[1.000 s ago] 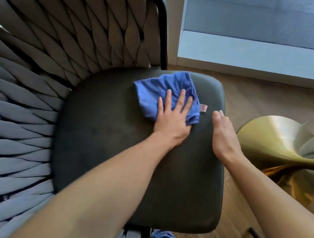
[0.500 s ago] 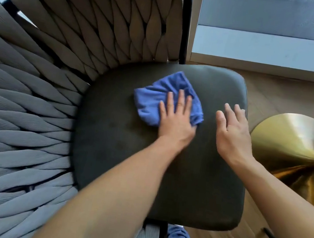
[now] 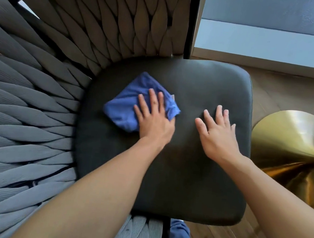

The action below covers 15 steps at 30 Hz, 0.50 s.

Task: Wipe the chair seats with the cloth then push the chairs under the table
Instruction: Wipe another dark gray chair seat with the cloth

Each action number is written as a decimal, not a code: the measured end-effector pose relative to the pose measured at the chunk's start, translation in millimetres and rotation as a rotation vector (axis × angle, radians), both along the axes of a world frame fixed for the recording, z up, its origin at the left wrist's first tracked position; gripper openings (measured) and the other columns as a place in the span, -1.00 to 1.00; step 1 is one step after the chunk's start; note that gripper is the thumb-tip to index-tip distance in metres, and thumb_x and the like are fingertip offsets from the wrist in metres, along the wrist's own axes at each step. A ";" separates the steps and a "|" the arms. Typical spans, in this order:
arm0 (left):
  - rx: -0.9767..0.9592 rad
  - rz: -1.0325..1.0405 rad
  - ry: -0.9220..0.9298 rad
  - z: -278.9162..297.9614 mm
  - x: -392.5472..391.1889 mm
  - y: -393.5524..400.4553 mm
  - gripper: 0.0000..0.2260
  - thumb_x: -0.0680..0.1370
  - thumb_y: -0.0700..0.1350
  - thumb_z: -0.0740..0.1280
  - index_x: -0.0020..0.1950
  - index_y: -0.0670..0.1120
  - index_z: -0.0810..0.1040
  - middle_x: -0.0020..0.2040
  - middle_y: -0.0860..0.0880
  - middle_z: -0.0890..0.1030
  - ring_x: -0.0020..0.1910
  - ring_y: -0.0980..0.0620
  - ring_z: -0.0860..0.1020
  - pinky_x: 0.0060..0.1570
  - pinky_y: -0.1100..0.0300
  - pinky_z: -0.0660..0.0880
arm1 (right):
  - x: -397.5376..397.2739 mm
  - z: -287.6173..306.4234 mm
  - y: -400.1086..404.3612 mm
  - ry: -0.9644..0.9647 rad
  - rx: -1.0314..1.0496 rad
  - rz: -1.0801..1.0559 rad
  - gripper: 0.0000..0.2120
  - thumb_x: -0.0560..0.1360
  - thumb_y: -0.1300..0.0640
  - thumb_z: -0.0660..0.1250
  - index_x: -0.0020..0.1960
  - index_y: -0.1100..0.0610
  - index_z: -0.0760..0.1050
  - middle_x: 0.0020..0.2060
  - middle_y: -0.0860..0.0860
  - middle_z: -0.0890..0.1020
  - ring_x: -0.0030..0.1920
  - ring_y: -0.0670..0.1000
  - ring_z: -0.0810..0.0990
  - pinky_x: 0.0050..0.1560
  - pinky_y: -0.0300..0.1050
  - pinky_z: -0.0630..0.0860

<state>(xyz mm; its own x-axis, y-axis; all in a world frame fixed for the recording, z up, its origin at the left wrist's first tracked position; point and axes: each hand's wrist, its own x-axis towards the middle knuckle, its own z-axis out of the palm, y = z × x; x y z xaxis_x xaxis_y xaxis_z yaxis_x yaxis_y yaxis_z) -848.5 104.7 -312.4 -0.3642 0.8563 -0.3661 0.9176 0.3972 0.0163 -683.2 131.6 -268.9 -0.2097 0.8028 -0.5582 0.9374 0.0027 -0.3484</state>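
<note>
On the dark seat cushion (image 3: pixel 174 180) of the chair, toward its rear left part near the woven backrest (image 3: pixel 35 104), lies the blue cloth (image 3: pixel 126 105), bunched into a rough diamond whose long axis runs from the lower left up to the right, one corner aimed at the backrest and another at the middle of the seat. A small pale tag shows at its right edge. The cushion is a rounded square of dark grey material, framed on the left and rear by thick grey braided straps strung on a black metal frame (image 3: pixel 192 20). Beyond the chair the floor (image 3: pixel 274 89) is wood plank, with a pale baseboard and wall at the top right, and a brass-coloured flared table base (image 3: pixel 288 139) stands just beside the seat on the right. The left hand (image 3: pixel 154 124) lies flat on the cloth, fingers straight and spread, covering its lower right portion so that most of the fabric shows ahead and to the left of the fingertips. The right hand (image 3: pixel 217 136) rests palm down on the bare cushion, fingers extended and slightly apart, to the right of the cloth and not touching it.
</note>
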 end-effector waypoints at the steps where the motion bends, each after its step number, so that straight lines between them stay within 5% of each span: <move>1: 0.003 -0.109 0.001 -2.2 8.8 -5.2 -0.33 0.58 0.19 0.03 0.59 -0.05 -0.11 0.60 -0.11 -0.10 0.55 -0.30 -0.11 0.46 -0.26 -0.09 | 0.6 -0.5 1.2 -0.002 -0.006 -0.001 -0.45 0.62 -0.19 -0.11 0.56 -0.02 0.05 0.56 0.05 -0.17 0.55 0.06 -0.26 0.49 0.19 -0.16; 4: -0.056 -0.522 -0.021 4.8 -7.9 -54.8 -0.33 0.54 0.20 0.00 0.59 0.01 -0.10 0.61 -0.03 -0.11 0.56 -0.22 -0.13 0.47 -0.24 -0.07 | -0.6 -0.9 -3.4 -0.012 -0.013 0.019 -0.44 0.62 -0.20 -0.11 0.56 -0.02 0.03 0.56 0.05 -0.19 0.54 0.05 -0.27 0.49 0.18 -0.17; 6: -0.038 -0.577 -0.034 8.9 -39.5 -83.7 -0.33 0.49 0.18 0.05 0.58 -0.01 0.08 0.59 -0.04 0.07 0.55 -0.22 0.06 0.41 -0.29 0.12 | -1.9 -0.6 -6.6 -0.009 -0.013 0.032 -0.43 0.61 -0.22 -0.14 0.57 -0.04 0.00 0.56 0.04 -0.21 0.54 0.05 -0.29 0.49 0.17 -0.19; 8: -0.063 -0.419 0.023 9.0 -70.7 -96.9 -0.33 0.49 0.12 0.19 0.57 -0.03 0.13 0.58 -0.06 0.14 0.54 -0.22 0.13 0.35 -0.34 0.22 | -1.5 -0.4 -6.9 -0.002 -0.018 0.033 -0.42 0.60 -0.24 -0.17 0.57 -0.05 -0.02 0.56 0.03 -0.22 0.53 0.04 -0.31 0.49 0.15 -0.21; 12: -0.138 0.091 0.009 4.8 -92.0 -57.5 -0.32 0.61 0.18 0.08 0.59 0.00 -0.20 0.60 -0.06 -0.20 0.56 -0.22 -0.16 0.44 -0.33 -0.02 | 0.2 -3.2 -4.0 -0.015 -0.009 0.045 -0.41 0.60 -0.25 -0.17 0.57 -0.05 -0.03 0.55 0.03 -0.22 0.53 0.04 -0.31 0.49 0.15 -0.20; 15: -0.075 0.138 -0.029 1.3 -58.3 -17.5 -0.34 0.60 0.23 0.00 0.59 -0.02 -0.16 0.60 -0.08 -0.16 0.55 -0.28 -0.13 0.44 -0.34 -0.04 | 0.4 -5.1 -1.7 -0.031 0.007 0.040 -0.42 0.60 -0.24 -0.15 0.56 -0.04 -0.01 0.56 0.04 -0.20 0.54 0.05 -0.29 0.49 0.17 -0.20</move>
<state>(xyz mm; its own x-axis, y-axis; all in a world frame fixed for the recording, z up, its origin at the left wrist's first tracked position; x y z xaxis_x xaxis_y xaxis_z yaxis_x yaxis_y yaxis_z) -906.8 87.3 -311.0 -0.4647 0.7691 -0.4388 0.8540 0.5203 0.0075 -682.8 130.0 -274.0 -0.2246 0.7979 -0.5594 0.9468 0.0429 -0.3189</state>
